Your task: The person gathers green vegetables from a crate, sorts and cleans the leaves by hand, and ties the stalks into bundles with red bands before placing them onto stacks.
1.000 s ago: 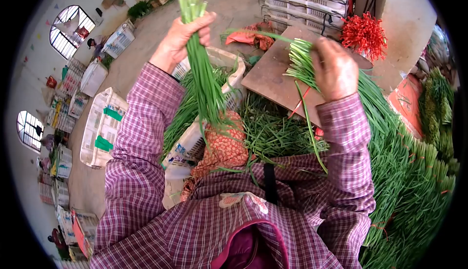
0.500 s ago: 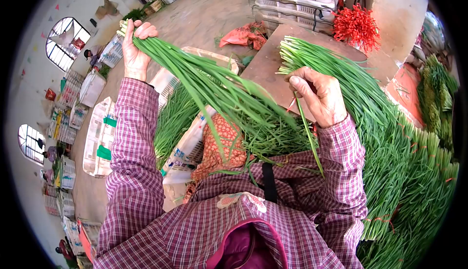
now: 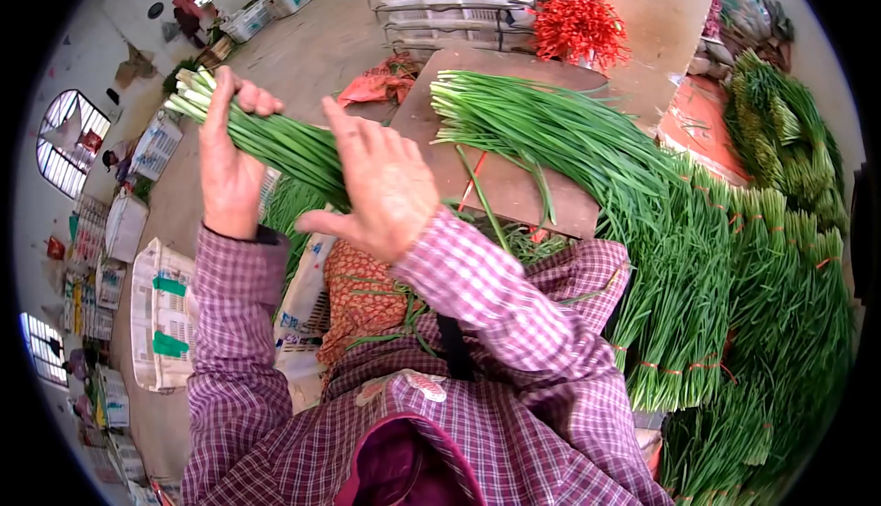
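My left hand (image 3: 234, 171) is closed around the white stem ends of a bunch of garlic chives (image 3: 292, 146), held up at the left. Across the leaves of that bunch lies my right hand (image 3: 390, 189), its fingers straight and the thumb spread wide; nothing is gripped in it. The leaf tips are hidden behind this hand. A loose pile of garlic chives (image 3: 541, 130) rests on a brown board (image 3: 571, 211) to the right, white ends facing left. Single stray leaves lie over the board's near edge.
Tied chive bundles (image 3: 674, 332) are heaped on the right. A clump of red ties (image 3: 580, 31) hangs behind the board, beside stacked white crates (image 3: 450, 1). Another white crate (image 3: 147, 313) stands on the floor at left. Patterned orange cloth (image 3: 362, 295) covers my lap.
My right hand has let go of a single leaf, moved left and opened flat against the bunch. The leaf now lies at the board's edge. The view has swung right.
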The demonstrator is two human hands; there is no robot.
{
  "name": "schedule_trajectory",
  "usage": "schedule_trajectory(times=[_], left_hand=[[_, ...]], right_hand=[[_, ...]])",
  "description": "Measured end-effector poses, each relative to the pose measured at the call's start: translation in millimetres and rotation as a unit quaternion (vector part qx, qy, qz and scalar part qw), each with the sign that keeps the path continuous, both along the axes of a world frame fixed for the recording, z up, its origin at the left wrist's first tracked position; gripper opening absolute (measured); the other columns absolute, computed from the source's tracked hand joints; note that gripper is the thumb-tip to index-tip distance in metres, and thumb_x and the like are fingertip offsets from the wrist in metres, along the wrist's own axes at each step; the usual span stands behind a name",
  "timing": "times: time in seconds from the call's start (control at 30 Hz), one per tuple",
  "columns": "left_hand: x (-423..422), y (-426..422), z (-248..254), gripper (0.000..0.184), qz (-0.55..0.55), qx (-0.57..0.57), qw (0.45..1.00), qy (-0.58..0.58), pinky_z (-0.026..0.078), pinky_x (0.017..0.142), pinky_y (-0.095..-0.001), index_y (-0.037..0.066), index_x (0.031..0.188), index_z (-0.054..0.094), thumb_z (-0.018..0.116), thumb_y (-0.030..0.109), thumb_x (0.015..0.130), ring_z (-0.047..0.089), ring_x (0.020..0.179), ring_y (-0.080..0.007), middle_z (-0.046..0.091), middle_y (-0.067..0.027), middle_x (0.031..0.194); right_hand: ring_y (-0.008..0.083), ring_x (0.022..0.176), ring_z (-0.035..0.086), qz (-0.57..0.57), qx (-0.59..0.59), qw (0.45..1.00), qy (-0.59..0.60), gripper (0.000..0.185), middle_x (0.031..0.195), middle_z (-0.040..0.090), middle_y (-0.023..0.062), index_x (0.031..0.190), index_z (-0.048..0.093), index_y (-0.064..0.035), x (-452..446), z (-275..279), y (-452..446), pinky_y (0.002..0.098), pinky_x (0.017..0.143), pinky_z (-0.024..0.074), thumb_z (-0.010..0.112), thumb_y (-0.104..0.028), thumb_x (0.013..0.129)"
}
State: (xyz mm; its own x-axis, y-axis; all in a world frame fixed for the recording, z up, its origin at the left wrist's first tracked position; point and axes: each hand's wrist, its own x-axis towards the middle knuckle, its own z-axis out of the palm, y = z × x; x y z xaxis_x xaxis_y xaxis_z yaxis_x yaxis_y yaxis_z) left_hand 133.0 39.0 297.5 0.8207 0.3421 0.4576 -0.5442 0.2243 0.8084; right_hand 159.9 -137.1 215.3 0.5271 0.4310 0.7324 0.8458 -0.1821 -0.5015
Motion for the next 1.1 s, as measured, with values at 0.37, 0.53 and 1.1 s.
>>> schedule_trajectory(times=[0.37, 0.53, 1.1], left_hand=[[64, -20, -41, 0.022, -0.069, -0.192, 0.979, 0.02, 0.051, 0.091, -0.0388, 0.008, 0.077, 0.056, 0.063, 0.022, 0.093, 0.061, 0.079, -0.0203, 0.061, -0.0048, 0.077], [71, -1, -50, 0.017, 0.001, -0.078, 0.996, 0.043, 0.051, 0.09, -0.0392, 0.005, 0.085, 0.059, 0.062, 0.019, 0.093, 0.063, 0.082, -0.0214, 0.062, -0.0059, 0.08], [161, -57, -146, 0.128, 0.033, 0.775, 0.629, -0.046, 0.011, 0.118, -0.0531, 0.003, 0.15, 0.018, 0.089, 0.037, 0.049, 0.017, 0.146, -0.0284, 0.023, -0.0147, 0.155]], right_hand=[[0.0245, 0.058, 0.064, -0.205, -0.087, 0.954, -0.202, 0.053, 0.077, 0.063, 0.0081, 0.124, 0.055, -0.0221, 88, -33, -101, 0.0372, 0.043, 0.0495, 0.068, -0.011, 0.074], [0.025, 0.067, 0.065, -0.28, -0.168, 0.927, -0.186, 0.041, 0.083, 0.061, 0.008, 0.119, 0.056, -0.0227, 128, -21, -164, 0.0393, 0.051, 0.0516, 0.057, -0.006, 0.081], [0.0208, 0.097, 0.057, -0.235, -0.312, 0.914, -0.112, 0.038, 0.097, 0.054, 0.0052, 0.121, 0.058, -0.0195, 165, -103, -79, 0.0361, 0.073, 0.0514, 0.053, -0.011, 0.085]])
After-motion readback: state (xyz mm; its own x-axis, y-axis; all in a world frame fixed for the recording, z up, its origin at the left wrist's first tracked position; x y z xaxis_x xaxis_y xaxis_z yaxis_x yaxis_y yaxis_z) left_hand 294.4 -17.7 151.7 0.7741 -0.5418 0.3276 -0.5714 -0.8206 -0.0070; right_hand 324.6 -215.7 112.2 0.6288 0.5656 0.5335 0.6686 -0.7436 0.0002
